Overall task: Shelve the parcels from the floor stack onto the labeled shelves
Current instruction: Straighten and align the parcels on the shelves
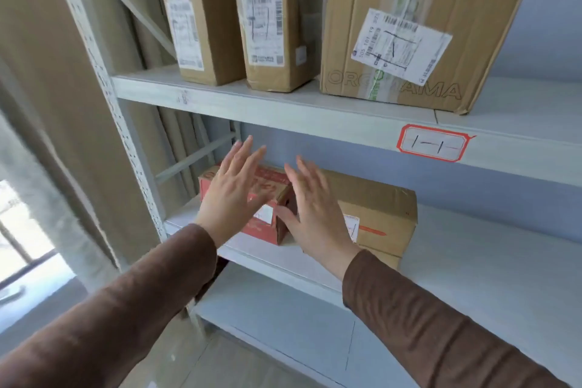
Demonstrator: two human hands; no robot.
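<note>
Two hands: the left hand (231,195) and right hand (310,209) hover splayed in front of the red parcel (271,198); grip released on both, holding nothing.
Red parcel: lies on the middle shelf (472,249) near its left end, just beside the brown parcel (378,211); whether they touch is hidden by the right hand.
Step in hand: seemingly seating or letting go of the red parcel, judging by the flat palms.
Doing it well: press with flat palms on the near face, square it to the shelf edge, keep its white sticker facing out, and leave the brown parcel undisturbed.
Upper shelf: carries two tall narrow cartons (233,16) and a wide carton (419,31) with a crooked white waybill; a red-bordered label (433,143) sits on its front edge.
Materials: corrugated card, creased and taped; the red parcel is printed card with sharp corners, likely light and rigid.
Shelving: pale painted metal, smooth boards, perforated upright (126,135).
Sleeves: brown, soft ribbed knit.
Floor stack: out of view.
</note>
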